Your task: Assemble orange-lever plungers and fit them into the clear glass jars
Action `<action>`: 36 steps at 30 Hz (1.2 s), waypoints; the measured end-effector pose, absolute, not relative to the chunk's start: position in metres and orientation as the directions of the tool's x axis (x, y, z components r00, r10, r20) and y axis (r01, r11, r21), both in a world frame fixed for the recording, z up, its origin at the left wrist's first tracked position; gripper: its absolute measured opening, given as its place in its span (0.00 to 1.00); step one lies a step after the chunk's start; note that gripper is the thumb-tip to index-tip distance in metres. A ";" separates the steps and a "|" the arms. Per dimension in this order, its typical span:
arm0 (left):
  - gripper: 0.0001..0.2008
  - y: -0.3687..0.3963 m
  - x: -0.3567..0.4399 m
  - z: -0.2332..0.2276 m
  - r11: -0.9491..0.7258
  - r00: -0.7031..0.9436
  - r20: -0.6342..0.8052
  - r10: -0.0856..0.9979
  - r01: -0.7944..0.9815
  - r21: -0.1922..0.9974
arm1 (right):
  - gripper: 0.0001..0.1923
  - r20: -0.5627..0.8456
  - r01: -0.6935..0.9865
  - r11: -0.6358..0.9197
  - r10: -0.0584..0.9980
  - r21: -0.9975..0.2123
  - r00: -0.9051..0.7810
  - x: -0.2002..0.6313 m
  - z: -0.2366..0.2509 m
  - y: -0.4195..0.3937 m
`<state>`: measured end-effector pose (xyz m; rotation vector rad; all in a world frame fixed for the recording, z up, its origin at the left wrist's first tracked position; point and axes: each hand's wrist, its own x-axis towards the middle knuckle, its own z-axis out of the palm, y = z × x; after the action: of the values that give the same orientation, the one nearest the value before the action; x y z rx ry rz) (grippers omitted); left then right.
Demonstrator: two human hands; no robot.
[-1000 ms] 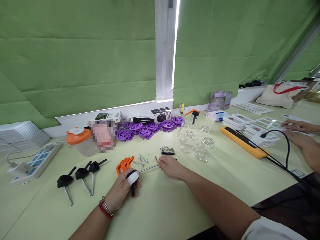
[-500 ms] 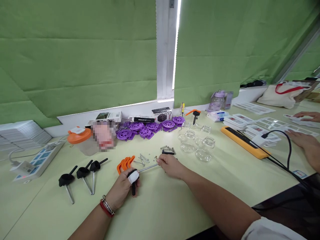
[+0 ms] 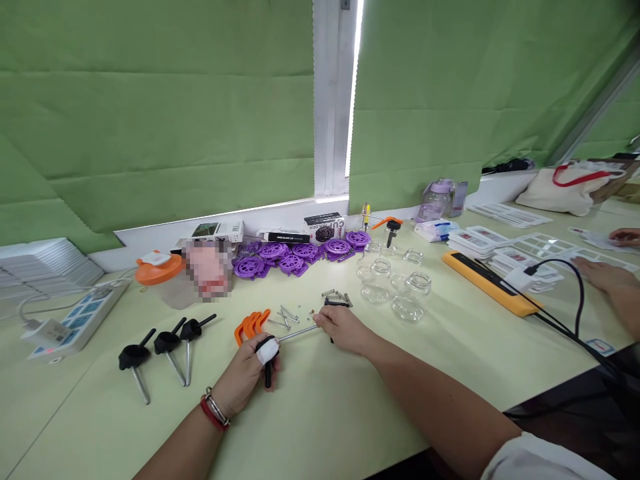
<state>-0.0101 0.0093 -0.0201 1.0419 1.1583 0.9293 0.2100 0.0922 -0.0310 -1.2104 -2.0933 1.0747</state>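
My left hand [image 3: 245,380], with a white wrapping [image 3: 267,352] on its thumb, is closed around a black part with a short handle [image 3: 269,375]. A thin metal rod [image 3: 299,333] runs from that part to my right hand [image 3: 345,327], whose fingers pinch around the rod's far end. Below the right fingers a small dark tip shows; what it belongs to is hidden. Just beyond that hand lie small coil springs [image 3: 337,295] on a black piece. Several screws [image 3: 284,317] and orange crank-shaped pieces [image 3: 251,325] are beyond the left hand.
Left stand black parts with metal rods [image 3: 134,360], beside a white power strip [image 3: 80,320]. Purple wheel-shaped parts [image 3: 293,263] line the back. Glass jars [image 3: 411,297] and a yellow power strip [image 3: 490,283] are right. At far right are a co-worker's hands [image 3: 607,275].
My right hand has turned slightly at the rod's end, and a dark tip now shows below its fingers. My left hand keeps its hold. The co-worker's far hand has shifted.
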 end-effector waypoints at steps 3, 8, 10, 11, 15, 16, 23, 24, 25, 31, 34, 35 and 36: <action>0.11 0.009 -0.010 -0.020 0.266 0.172 -0.255 0.952 -0.045 0.963 | 0.18 0.051 0.447 0.288 0.881 -0.847 -0.470 0.210 -0.035 0.094; 0.11 0.009 -0.010 -0.021 0.269 0.161 -0.258 0.953 -0.050 0.962 | 0.17 0.025 0.369 0.236 0.869 -0.899 -0.494 0.211 -0.037 0.096; 0.12 0.009 -0.010 -0.021 0.268 0.155 -0.258 0.954 -0.049 0.962 | 0.14 0.002 0.326 0.207 0.846 -0.923 -0.532 0.212 -0.037 0.097; 0.12 0.009 -0.010 -0.021 0.269 0.152 -0.259 0.954 -0.048 0.962 | 0.11 -0.004 0.306 0.198 0.835 -0.931 -0.551 0.213 -0.037 0.098; 0.12 0.009 -0.010 -0.021 0.274 0.147 -0.264 0.953 -0.052 0.960 | 0.06 -0.003 0.280 0.194 0.817 -0.940 -0.576 0.217 -0.039 0.103; 0.12 0.009 -0.010 -0.021 0.273 0.148 -0.264 0.953 -0.050 0.961 | 0.06 -0.003 0.284 0.196 0.818 -0.938 -0.575 0.217 -0.040 0.103; 0.13 0.009 -0.010 -0.021 0.261 0.164 -0.252 0.954 -0.034 0.965 | 0.08 0.012 0.326 0.253 0.807 -0.911 -0.590 0.218 -0.034 0.100; 0.13 0.009 -0.010 -0.020 0.261 0.165 -0.252 0.954 -0.034 0.965 | 0.09 0.006 0.335 0.253 0.806 -0.908 -0.592 0.218 -0.033 0.099; 0.13 0.009 -0.010 -0.020 0.260 0.164 -0.252 0.954 -0.031 0.965 | 0.10 -0.002 0.345 0.251 0.806 -0.905 -0.592 0.218 -0.032 0.099; 0.14 0.007 -0.009 -0.017 0.268 0.162 -0.260 0.952 -0.029 0.963 | 0.13 -0.008 0.373 0.260 0.810 -0.891 -0.586 0.217 -0.029 0.097; 0.14 0.007 -0.009 -0.018 0.267 0.166 -0.258 0.952 -0.035 0.963 | 0.10 0.009 0.328 0.238 0.821 -0.914 -0.571 0.217 -0.030 0.098; 0.14 0.007 -0.009 -0.018 0.266 0.167 -0.257 0.952 -0.038 0.963 | 0.09 0.015 0.303 0.225 0.823 -0.926 -0.568 0.217 -0.031 0.098; 0.14 0.007 -0.009 -0.018 0.266 0.167 -0.256 0.952 -0.040 0.963 | 0.08 0.019 0.279 0.213 0.823 -0.936 -0.567 0.217 -0.031 0.099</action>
<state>-0.0094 0.0075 -0.0182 1.0417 1.1608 0.9279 0.2170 0.0985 -0.0314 -1.0168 -1.9656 1.3481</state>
